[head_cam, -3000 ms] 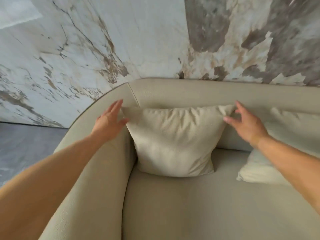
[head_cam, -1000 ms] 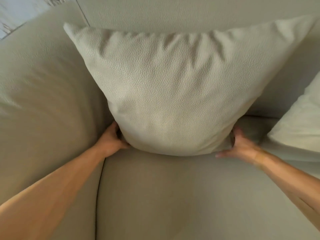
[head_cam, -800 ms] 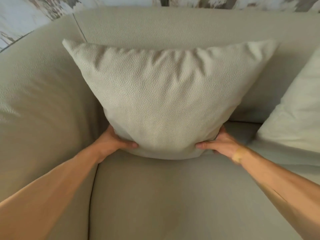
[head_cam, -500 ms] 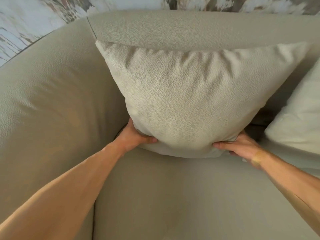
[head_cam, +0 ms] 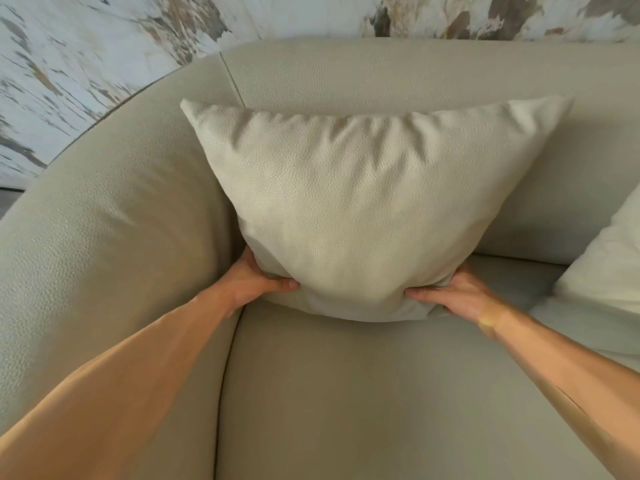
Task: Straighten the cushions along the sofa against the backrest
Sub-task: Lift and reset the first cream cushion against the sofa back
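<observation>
Head view, cushion: a beige pebble-textured cushion [head_cam: 349, 202] stands upright in the sofa's left corner, its top edge leaning on the backrest [head_cam: 398, 71], its bottom edge on the seat [head_cam: 363, 393].
Cushion, left side: pressed against the curved armrest [head_cam: 104, 220].
Left hand: the left hand [head_cam: 247, 284] grasps the cushion's lower left corner; the thumb lies across the front face, and the fingers are hidden behind the cushion.
Right hand: the right hand [head_cam: 457, 294] grasps the lower right corner the same way, thumb on the front, fingers tucked behind.
Forearms: both are bare and reach in from the lower frame edges.
Second cushion: a paler cushion [head_cam: 609, 271] sits at the right frame edge, partly cut off, resting on the seat beside the held cushion and apart from it.
Sofa: beige textured upholstery; a seam runs down the backrest above the cushion's upper left corner.
Wall: a marble-patterned wall [head_cam: 104, 46] in white, grey and brown rises behind the sofa.
</observation>
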Demonstrator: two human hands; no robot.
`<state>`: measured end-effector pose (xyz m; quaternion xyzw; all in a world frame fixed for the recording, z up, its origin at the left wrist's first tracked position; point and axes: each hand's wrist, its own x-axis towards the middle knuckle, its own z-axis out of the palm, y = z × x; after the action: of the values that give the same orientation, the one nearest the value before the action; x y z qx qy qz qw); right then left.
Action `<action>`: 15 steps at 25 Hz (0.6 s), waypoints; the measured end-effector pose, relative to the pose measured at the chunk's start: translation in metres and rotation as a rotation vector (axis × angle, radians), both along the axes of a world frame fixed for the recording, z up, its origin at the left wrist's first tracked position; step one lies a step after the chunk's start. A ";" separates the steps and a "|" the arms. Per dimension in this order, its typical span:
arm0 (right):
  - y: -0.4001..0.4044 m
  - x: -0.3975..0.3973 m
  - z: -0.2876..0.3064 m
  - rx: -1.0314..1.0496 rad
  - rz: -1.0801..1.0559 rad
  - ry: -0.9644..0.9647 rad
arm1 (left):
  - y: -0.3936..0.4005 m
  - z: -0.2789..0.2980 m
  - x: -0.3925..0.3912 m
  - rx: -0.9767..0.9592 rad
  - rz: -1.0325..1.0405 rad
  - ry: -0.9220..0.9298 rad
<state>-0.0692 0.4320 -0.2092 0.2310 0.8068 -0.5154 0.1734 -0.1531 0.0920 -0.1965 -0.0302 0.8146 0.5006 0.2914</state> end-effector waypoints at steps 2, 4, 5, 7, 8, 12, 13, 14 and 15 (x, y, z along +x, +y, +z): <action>0.004 0.001 0.003 0.050 0.035 -0.014 | 0.001 -0.003 0.000 0.005 -0.005 -0.006; 0.007 0.002 0.005 0.066 0.044 -0.031 | 0.003 -0.010 0.000 0.001 -0.008 0.004; 0.006 0.001 0.006 0.075 0.053 -0.035 | 0.003 -0.012 -0.001 -0.002 -0.002 0.006; 0.008 0.001 0.005 0.088 0.065 -0.041 | 0.005 -0.014 -0.002 0.001 0.001 0.011; 0.007 0.001 0.006 0.089 0.064 -0.057 | 0.005 -0.015 -0.002 -0.003 -0.007 0.011; 0.002 0.002 0.004 0.066 -0.032 -0.112 | 0.009 -0.010 0.000 -0.028 -0.001 -0.018; 0.000 0.004 0.005 0.089 -0.050 -0.107 | 0.010 -0.007 0.002 -0.038 0.008 -0.010; 0.000 0.007 0.009 0.135 -0.057 -0.109 | 0.010 -0.005 0.004 -0.051 0.024 -0.005; -0.003 0.010 0.016 0.186 -0.068 -0.118 | 0.008 -0.002 0.008 -0.061 0.042 -0.003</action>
<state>-0.0593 0.4291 -0.1931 0.3032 0.8313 -0.4294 0.1808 -0.1448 0.1001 -0.1983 -0.0569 0.8282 0.4815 0.2812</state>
